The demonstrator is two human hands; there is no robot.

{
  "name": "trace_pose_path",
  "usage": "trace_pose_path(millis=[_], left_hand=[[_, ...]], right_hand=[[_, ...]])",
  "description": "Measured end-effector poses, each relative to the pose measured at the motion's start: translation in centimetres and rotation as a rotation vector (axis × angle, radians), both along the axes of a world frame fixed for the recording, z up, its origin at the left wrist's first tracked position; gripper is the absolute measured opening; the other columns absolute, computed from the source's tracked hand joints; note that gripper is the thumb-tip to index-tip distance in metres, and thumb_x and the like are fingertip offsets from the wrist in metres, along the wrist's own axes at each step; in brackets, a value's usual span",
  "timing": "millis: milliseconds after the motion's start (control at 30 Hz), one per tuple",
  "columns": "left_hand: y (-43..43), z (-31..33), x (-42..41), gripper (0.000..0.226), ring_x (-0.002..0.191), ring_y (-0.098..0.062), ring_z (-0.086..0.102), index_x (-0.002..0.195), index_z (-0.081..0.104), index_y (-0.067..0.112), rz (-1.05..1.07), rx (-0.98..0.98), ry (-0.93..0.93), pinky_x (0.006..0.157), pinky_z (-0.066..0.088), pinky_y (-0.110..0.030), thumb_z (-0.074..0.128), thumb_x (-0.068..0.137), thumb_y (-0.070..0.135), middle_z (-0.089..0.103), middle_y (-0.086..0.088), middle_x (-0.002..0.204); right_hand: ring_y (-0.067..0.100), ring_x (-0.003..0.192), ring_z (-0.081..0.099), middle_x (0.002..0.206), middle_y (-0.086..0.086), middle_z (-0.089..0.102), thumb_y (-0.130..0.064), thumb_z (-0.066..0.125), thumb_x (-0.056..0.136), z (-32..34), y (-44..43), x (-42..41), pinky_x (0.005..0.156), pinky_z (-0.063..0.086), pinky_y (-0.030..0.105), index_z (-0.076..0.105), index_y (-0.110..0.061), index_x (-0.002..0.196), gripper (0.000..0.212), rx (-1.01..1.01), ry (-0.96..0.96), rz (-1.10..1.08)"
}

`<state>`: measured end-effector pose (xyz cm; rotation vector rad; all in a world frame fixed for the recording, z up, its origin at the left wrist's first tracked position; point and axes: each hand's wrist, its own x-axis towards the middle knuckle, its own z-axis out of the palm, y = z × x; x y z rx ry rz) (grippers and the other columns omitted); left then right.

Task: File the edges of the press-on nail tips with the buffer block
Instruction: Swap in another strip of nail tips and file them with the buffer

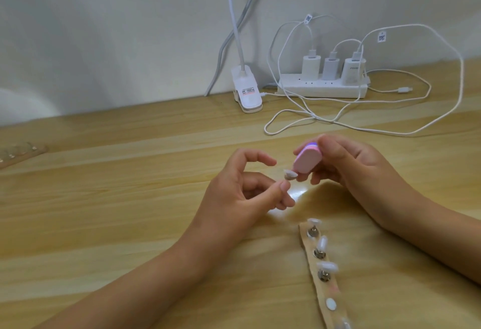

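Right now you are working with two hands, one block and one loose tip. Your left hand (234, 193) is pinching the tip (289, 173) at your thumb's end, while the index finger is curling loose above it, touching nothing. Your right hand (351, 164) is gripping the pink block (307, 160), thumb pressing on its top end and fingers curling under its lower end. The block's bottom corner is touching the tip, just past your left fingertips.

Below your right fingers, one tan strip (329, 289) is lying on the table (130, 198). It is carrying four tips you can count, three of them standing on metal studs. A fifth at the bottom edge is blurring out and getting cut off.

Which left finger is backing the thumb is hard to tell, since the thumb is hiding it and most of the small mount under the tip. Far left of your left fingers, a second strip (20, 154) is running out of view, too blurred for counting.

Beyond your fingertips, three chargers (331, 68) are sitting in one power strip (322, 88), beside one white clip (246, 91) and tangled cables (385, 91).
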<state>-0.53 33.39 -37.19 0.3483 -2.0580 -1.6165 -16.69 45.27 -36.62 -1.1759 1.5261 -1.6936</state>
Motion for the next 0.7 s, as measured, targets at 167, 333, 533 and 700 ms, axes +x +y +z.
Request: trace_pose_path(millis=[167, 333, 533, 700], left_hand=[[0.13, -0.08, 0.04, 0.028, 0.073, -0.021, 0.073, 0.093, 0.048, 0.036, -0.003, -0.012, -0.003, 0.077, 0.057, -0.036, 0.071, 0.079, 0.039, 0.076, -0.003, 0.077], [0.03, -0.17, 0.01, 0.029, 0.071, -0.02, 0.072, 0.087, 0.045, 0.031, -0.013, 0.023, 0.012, 0.072, 0.056, -0.025, 0.072, 0.078, 0.035, 0.075, -0.005, 0.076], [-0.01, -0.2, -0.26, 0.029, 0.069, -0.017, 0.07, 0.078, 0.043, 0.033, -0.034, 0.049, 0.025, 0.071, 0.055, -0.028, 0.072, 0.077, 0.031, 0.074, -0.007, 0.074], [0.0, -0.18, -0.19, 0.028, 0.068, -0.016, 0.07, 0.079, 0.045, 0.032, -0.035, 0.044, 0.026, 0.07, 0.056, -0.027, 0.073, 0.077, 0.031, 0.074, -0.007, 0.075]], right_hand=[[0.002, 0.075, 0.063, 0.084, -0.002, 0.071, -0.038, 0.053, 0.091, -0.13, -0.01, 0.42, 0.067, 0.047, 0.013, 0.068, -0.007, 0.091, 0.035, 0.087, 0.103, 0.109], [0.0, 0.076, 0.064, 0.089, -0.004, 0.074, -0.037, 0.058, 0.092, -0.14, 0.15, 0.54, 0.07, 0.048, 0.013, 0.068, -0.013, 0.096, 0.026, 0.042, 0.139, 0.086], [-0.002, 0.078, 0.066, 0.087, -0.003, 0.075, -0.04, 0.066, 0.086, -0.28, 0.04, 0.38, 0.071, 0.046, 0.007, 0.069, -0.015, 0.096, 0.027, 0.024, 0.094, 0.089], [-0.006, 0.074, 0.064, 0.08, -0.009, 0.073, -0.043, 0.056, 0.08, -0.12, -0.1, 0.53, 0.069, 0.045, 0.005, 0.069, -0.012, 0.093, 0.035, 0.023, 0.088, 0.092]])
